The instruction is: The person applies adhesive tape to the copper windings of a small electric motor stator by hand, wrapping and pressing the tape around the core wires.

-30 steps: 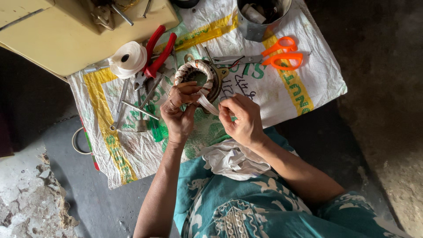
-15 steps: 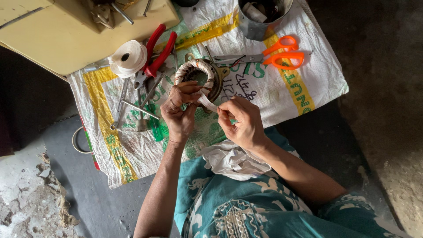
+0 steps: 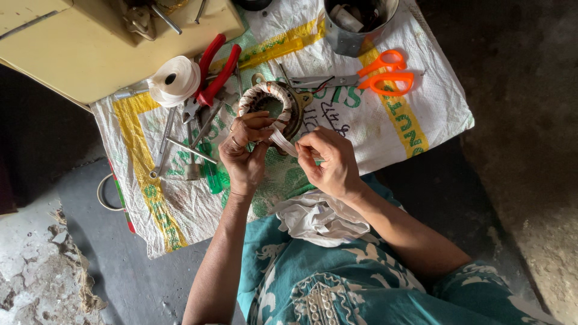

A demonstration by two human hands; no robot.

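Left hand (image 3: 245,153) gripping a ring-shaped coil (image 3: 269,109) near the middle of a printed woven sack (image 3: 415,129) spread on the floor; grip closed round the coil's near rim, thumb and fingers clamped. Right hand (image 3: 328,161) pinching a white tape (image 3: 283,141), grip narrow, tape stretched taut from the coil to the fingertips.

Judged from the pose: wrapping tape round the ring. Best done with steady tension, each turn half over the last, no twist in the strip, the coil turned a little by the left hand after each pass, the tape fed through the centre hole without snagging on the metal part just behind the coil.

Count:
- One coil, partly wrapped in pale and brown banding
- One white tape roll (image 3: 174,80), near the sack's far left corner
- One red-handled pliers (image 3: 212,72), just beside the roll
- One orange scissors (image 3: 385,73), toward the sack's far right
- One metal tin (image 3: 360,23) at the far edge, odds and ends inside, number unclear
- Several slim metal tools (image 3: 180,144) on the left part of the sack, overlapping, exact number hard to tell
- One crumpled white cloth (image 3: 316,219) on the lap, off the near edge
- One yellow box (image 3: 78,54) over the far left corner
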